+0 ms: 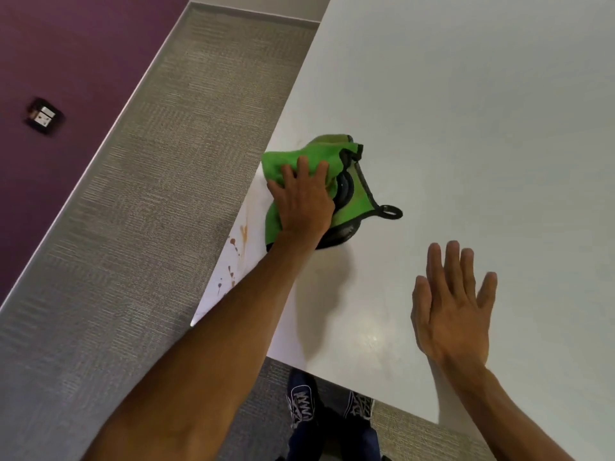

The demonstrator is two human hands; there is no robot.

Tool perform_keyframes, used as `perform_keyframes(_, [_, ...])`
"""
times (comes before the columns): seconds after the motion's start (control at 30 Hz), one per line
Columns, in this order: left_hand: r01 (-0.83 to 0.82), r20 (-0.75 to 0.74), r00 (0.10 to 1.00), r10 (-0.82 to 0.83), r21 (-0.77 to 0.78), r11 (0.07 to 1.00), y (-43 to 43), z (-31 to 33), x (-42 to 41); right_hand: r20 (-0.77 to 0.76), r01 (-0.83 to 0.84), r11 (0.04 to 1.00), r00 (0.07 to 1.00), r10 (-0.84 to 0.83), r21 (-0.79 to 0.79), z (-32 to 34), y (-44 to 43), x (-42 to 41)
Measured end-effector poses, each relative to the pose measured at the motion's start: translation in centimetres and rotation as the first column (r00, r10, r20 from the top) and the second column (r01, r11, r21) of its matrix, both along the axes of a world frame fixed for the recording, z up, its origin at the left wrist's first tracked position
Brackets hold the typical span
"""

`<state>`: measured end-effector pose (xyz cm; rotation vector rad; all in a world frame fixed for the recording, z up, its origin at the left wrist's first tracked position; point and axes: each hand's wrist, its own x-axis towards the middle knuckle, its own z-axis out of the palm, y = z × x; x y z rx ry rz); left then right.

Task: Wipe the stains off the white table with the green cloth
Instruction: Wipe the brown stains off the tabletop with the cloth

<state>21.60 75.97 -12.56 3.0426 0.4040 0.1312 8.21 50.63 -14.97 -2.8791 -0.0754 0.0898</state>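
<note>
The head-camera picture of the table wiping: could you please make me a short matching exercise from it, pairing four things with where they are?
Things:
1. green cloth
2. right hand
3. brown stains
4. shoes

Places:
A. on the carpet below the table's near edge
B. open over bare table, holding nothing
C. under the left hand
D. along the table's left edge, nearer than the cloth

Pairs: 1-C, 2-B, 3-D, 4-A
</note>
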Motion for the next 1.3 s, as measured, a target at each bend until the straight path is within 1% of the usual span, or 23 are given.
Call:
perform_keyframes(0.07, [0.042, 0.037, 0.998, -0.041, -0.012, 0.999, -1.2, 0.1, -1.3, -0.006, 0.002, 1.0, 1.0, -0.002, -0.015, 0.2, 0.0, -0.2])
perform_keyframes(0.17, [0.26, 0.074, 0.962, -0.262, 0.032, 0.965, -2.7, -0.5, -3.9, -0.045, 0.026, 1.0, 0.999, -0.026, -0.007, 0.5, 0.2, 0.1])
perform_keyframes(0.23, [0.373, 0.123, 0.916, -0.381, 0.089, 0.924, -2.3, -1.0, -3.1, -0.057, 0.033, 0.999, 0.998, -0.034, -0.01, 0.6, 0.3, 0.1])
perform_keyframes(0.3, [0.386, 0.153, 0.903, -0.401, 0.119, 0.915, -1.6, -1.2, -0.8, -0.067, 0.035, 0.999, 0.997, -0.035, -0.009, 0.7, 0.3, 0.2])
perform_keyframes(0.37, [0.296, 0.119, 0.945, -0.305, 0.084, 0.951, -0.8, -1.0, 2.5, -0.061, 0.034, 0.999, 0.998, -0.034, 0.009, 0.5, 0.3, 0.2])
perform_keyframes(0.43, [0.142, 0.073, 0.987, -0.146, 0.056, 0.988, 0.3, -0.7, 6.1, -0.028, 0.029, 1.0, 0.999, -0.029, 0.008, 0.3, 0.3, 0.1])
perform_keyframes(0.5, [0.007, 0.055, 0.998, -0.009, 0.039, 0.999, 2.3, -0.2, 8.6, -0.008, 0.023, 1.0, 1.0, -0.023, -0.004, 0.2, 0.3, 0.1])
perform_keyframes(0.57, [-0.074, 0.039, 0.997, 0.074, 0.011, 0.997, 4.7, -0.1, 9.1, -0.002, 0.023, 1.0, 1.0, -0.023, -0.011, 0.2, 0.3, 0.1])
perform_keyframes(0.7, [-0.173, -0.027, 0.985, 0.171, -0.05, 0.984, 7.2, -0.4, 3.8, 0.01, 0.022, 0.999, 1.0, -0.022, -0.024, 0.0, 0.3, 0.1])
perform_keyframes(0.8, [-0.217, -0.008, 0.976, 0.217, -0.025, 0.976, 7.6, 0.0, -2.3, -0.004, 0.037, 0.998, 0.999, -0.038, -0.046, -0.2, 0.3, 0.1])
perform_keyframes(0.9, [-0.157, -0.021, 0.987, 0.158, 0.046, 0.987, 6.0, 0.3, -8.3, -0.004, 0.042, 0.998, 0.999, -0.043, -0.053, -0.2, 0.2, 0.0])
perform_keyframes(1.03, [-0.057, -0.054, 0.997, 0.058, 0.013, 0.998, 2.2, 0.3, -13.4, -0.007, 0.036, 0.997, 0.999, -0.037, -0.066, -0.2, 0.3, 0.0])
perform_keyframes(1.1, [0.057, -0.053, 0.997, -0.057, -0.008, 0.998, -0.1, 0.1, -13.9, -0.015, 0.042, 0.997, 0.999, -0.043, -0.062, -0.2, 0.2, 0.1])
perform_keyframes(1.2, [0.24, -0.003, 0.971, -0.24, -0.001, 0.971, -1.8, -0.4, -12.3, -0.035, 0.052, 0.997, 0.998, -0.054, -0.063, -0.2, 0.2, 0.1])
perform_keyframes(1.3, [0.287, 0.044, 0.956, -0.289, 0.039, 0.957, -1.4, -0.8, -9.6, -0.031, 0.044, 0.998, 0.998, -0.046, -0.049, -0.1, 0.2, 0.1])
